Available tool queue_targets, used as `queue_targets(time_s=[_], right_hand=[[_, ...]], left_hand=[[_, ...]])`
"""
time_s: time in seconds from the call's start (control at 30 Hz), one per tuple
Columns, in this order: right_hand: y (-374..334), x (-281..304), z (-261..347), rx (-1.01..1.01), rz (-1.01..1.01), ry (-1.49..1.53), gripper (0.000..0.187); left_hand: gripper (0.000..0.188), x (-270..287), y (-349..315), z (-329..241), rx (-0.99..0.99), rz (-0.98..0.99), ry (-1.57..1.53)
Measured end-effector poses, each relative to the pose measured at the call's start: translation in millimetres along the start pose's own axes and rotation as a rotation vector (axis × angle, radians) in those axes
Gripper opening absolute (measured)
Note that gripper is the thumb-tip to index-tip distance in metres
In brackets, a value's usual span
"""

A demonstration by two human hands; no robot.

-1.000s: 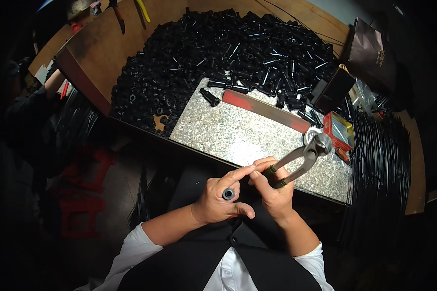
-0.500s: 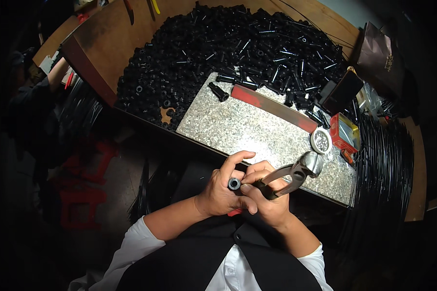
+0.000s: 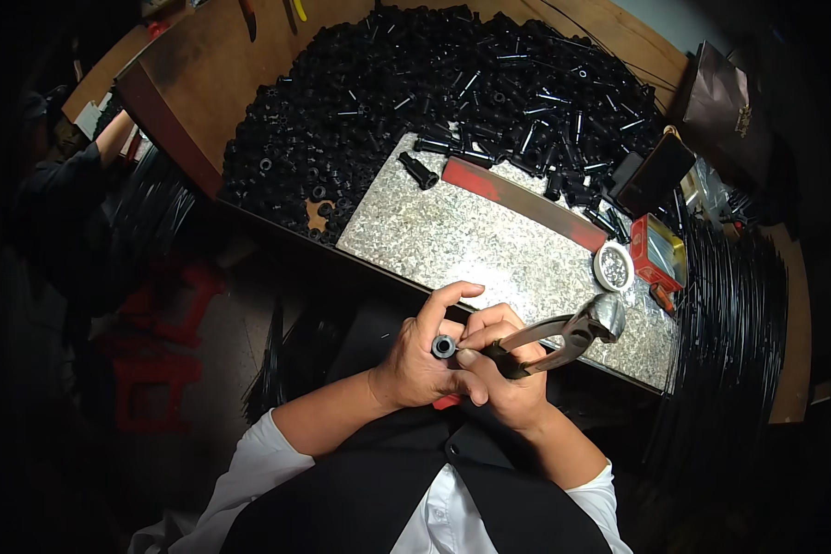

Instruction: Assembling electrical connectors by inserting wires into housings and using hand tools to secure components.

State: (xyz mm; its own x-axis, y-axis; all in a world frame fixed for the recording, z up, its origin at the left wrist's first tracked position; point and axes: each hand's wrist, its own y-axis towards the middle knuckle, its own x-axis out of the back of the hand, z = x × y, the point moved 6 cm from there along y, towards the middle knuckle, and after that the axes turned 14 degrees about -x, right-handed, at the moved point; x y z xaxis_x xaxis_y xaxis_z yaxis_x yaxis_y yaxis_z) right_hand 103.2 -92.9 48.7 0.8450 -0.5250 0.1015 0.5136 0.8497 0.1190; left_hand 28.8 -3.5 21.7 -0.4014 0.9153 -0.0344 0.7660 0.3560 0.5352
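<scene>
My left hand [image 3: 410, 367] is closed round a black tubular part [image 3: 444, 346], its round open end facing up. Its index finger sticks out above the part. Against it, at the part's right side, my right hand [image 3: 512, 383] has thumb and fingers pinched at the tube's edge; anything tiny between the fingertips is too small to make out. The same right hand also holds a pair of end-cutting pincers [image 3: 574, 334], handles in the palm and metal head pointing up and right over the edge of the speckled stone slab [image 3: 406, 222].
Beyond the slab lies a big heap of black tubular parts [image 3: 415, 83]. On the slab are a red-and-grey bar [image 3: 524, 204], a white bowl of small bits [image 3: 613, 267] and a red box [image 3: 656, 254]. Black rods [image 3: 729, 314] hang at the right. Another person's arm [image 3: 113, 138] shows far left.
The pincers' head has tilted slightly to the right and down. My left hand and the tubular part have barely moved; the whole view has shifted a little.
</scene>
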Motion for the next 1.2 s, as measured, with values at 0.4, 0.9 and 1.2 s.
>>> queue_targets(time_s=[0.4, 0.9, 1.2], right_hand=[[-1, -2, 0, 0.067, 0.006, -0.012, 0.013], [9, 7, 8, -0.194, 0.118, -0.273, 0.033], [-28, 34, 17, -0.131, 0.23, -0.813, 0.072]], left_hand=[[0.108, 0, 1, -1, -0.025, 0.012, 0.036], [0.114, 14, 2, 2, 0.006, 0.075, -0.017], [0.114, 50, -2, 8, 0.126, -0.118, -0.141]])
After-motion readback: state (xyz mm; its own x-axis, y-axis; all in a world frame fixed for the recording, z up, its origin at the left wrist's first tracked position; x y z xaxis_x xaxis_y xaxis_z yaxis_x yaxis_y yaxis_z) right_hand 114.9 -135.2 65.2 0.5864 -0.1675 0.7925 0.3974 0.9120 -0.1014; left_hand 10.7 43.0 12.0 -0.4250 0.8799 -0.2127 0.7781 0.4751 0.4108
